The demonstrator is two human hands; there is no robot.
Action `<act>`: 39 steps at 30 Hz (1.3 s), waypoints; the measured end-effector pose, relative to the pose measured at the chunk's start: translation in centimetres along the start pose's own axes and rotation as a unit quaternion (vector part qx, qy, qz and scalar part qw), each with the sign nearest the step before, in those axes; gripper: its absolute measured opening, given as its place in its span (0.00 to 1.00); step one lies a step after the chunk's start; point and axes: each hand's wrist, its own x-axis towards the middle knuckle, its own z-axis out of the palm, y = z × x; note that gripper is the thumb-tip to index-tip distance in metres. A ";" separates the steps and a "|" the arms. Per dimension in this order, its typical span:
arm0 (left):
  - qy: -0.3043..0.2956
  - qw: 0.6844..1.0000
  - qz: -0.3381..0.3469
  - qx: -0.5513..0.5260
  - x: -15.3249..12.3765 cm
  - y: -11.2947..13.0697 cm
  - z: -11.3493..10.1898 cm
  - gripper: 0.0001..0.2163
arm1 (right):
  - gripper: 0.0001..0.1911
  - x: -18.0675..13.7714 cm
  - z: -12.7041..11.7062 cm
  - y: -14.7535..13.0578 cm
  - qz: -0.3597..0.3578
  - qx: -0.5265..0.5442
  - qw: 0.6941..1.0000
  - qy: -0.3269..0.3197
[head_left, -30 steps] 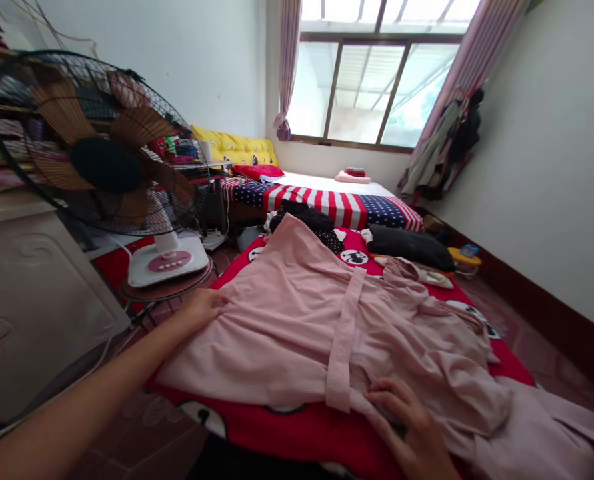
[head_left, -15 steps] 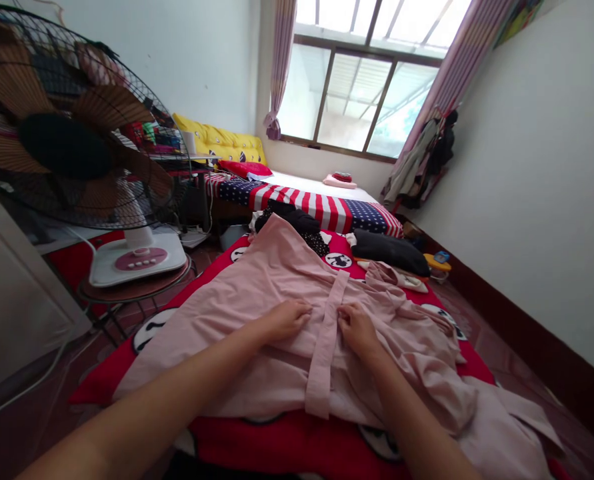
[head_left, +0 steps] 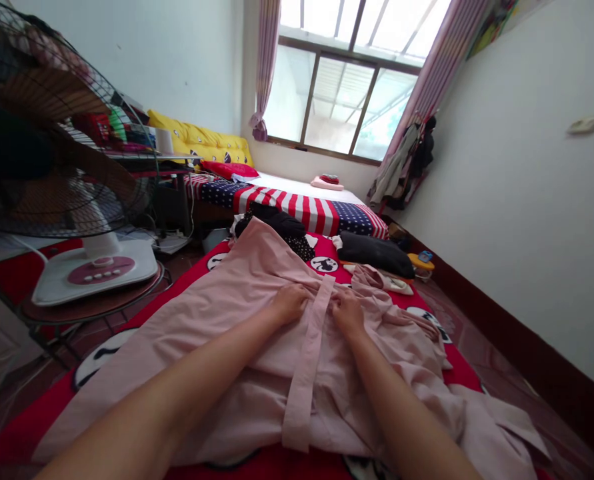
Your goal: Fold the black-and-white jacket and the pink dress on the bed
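A pink belted garment (head_left: pixel 237 320), wrinkled toward its right end, is spread over a red cloth with round black-and-white pictures. Its flat belt (head_left: pixel 309 367) runs from near to far across the middle, between my two hands. On the belt's left side, my left hand (head_left: pixel 289 304) is closed with its fingertips curled into the pink fabric. Just right of the belt, my right hand (head_left: pixel 347 313) also has its fingers bunched on the fabric. The exact folds in my fingers are hidden.
Beyond the garment lie dark folded clothes (head_left: pixel 374 253) and a black pile with white dots (head_left: pixel 277 223). To the left a fan (head_left: pixel 97 260) stands on a round stool. A bed with a star-and-stripe cover (head_left: pixel 297 210) is under the window.
Both hands have shifted slightly farther along the belt, still on the garment. My view has turned a little, so the fan sits farther left and more of the right wall shows.
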 end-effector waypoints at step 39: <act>0.007 1.000 0.005 0.007 12.3 -4.1 4.9 0.14 | 0.14 7.7 5.0 4.0 0.044 0.074 0.996 0.038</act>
